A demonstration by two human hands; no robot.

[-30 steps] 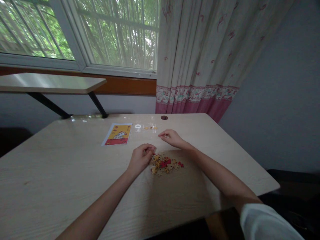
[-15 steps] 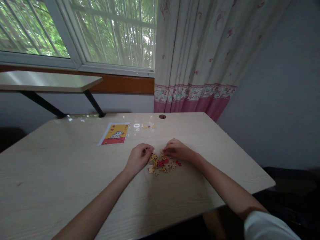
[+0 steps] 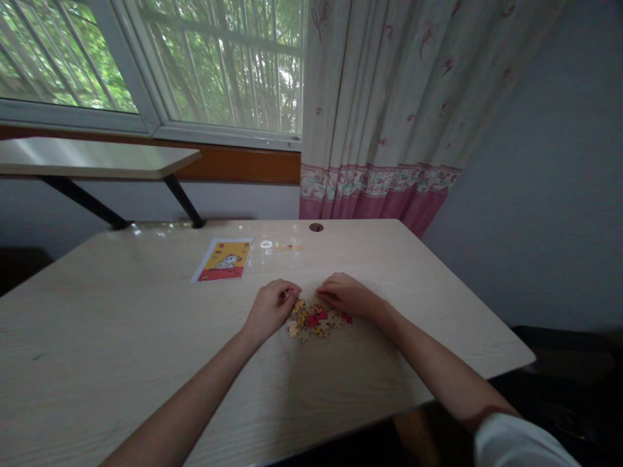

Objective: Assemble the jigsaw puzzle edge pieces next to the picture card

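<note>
A small pile of jigsaw puzzle pieces [image 3: 317, 318], mostly yellow, tan and red, lies on the table between my hands. At its left edge, my left hand [image 3: 275, 306] has its fingers curled into a pinch; whatever is in them is too small to make out. My right hand [image 3: 346, 295] is over the far right side of the pile, fingers pressed together and pointing left, their tips hiding anything held. Beyond my left hand lies a printed picture sheet [image 3: 224, 261] with a white spotted animal on yellow and red. Several loose puzzle pieces [image 3: 289, 247] form a short row farther back.
The pale wooden table [image 3: 146, 337] has a round cable hole [image 3: 316, 227] near its back edge. A raised shelf [image 3: 97, 159] on dark legs stands at the back left. A curtain [image 3: 374, 130] hangs behind, beside the window [image 3: 224, 65].
My right fingertips have lifted slightly up and away from the pile. My left hand has shifted only a little, towards the right. The sheet and the row of pieces stay put.
</note>
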